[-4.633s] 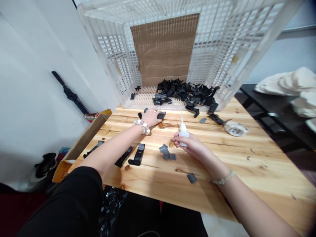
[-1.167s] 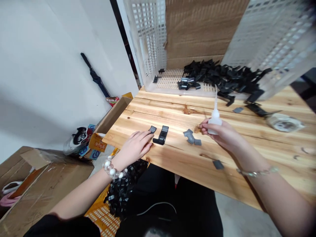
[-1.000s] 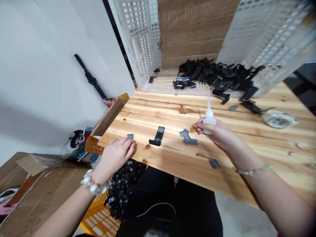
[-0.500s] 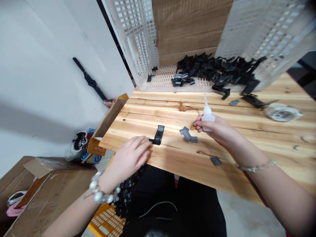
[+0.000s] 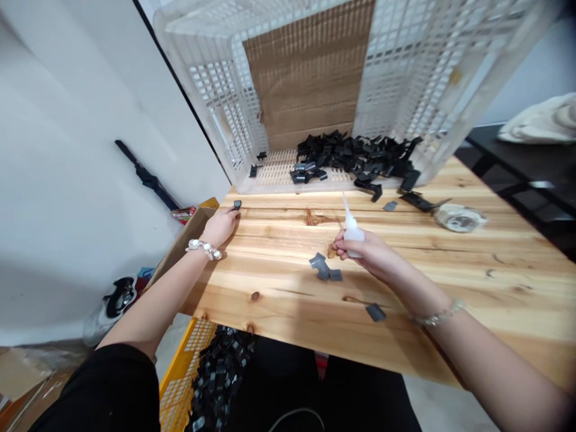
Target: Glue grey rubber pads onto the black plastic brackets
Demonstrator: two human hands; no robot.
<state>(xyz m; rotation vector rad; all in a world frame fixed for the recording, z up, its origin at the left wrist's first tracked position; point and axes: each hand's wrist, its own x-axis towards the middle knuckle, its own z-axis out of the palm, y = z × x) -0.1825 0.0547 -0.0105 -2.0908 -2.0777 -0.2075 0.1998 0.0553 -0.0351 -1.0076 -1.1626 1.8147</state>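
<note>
At the far left edge of the wooden table, my left hand (image 5: 220, 227) is closed on a small black plastic part (image 5: 237, 204); only its grey-topped end sticks out past the fingers. My right hand (image 5: 366, 249) grips a white squeeze bottle (image 5: 353, 233) upright, its thin nozzle pointing up. Several small grey pads (image 5: 320, 265) lie in a cluster on the wood, left of that hand. Nearer the front lies a single grey pad (image 5: 375, 312).
Behind the hands a white plastic crate (image 5: 265, 187) lies on its side, black parts (image 5: 355, 157) piled inside. A roll of tape (image 5: 459, 218) rests on the table (image 5: 279, 318) at right. Below the front edge, a yellow basket (image 5: 180, 366) holds many black parts.
The black part that lay near the table's front is now at the far left in my left hand, which has reached forward. My right hand still holds the bottle. The camera view has shifted.
</note>
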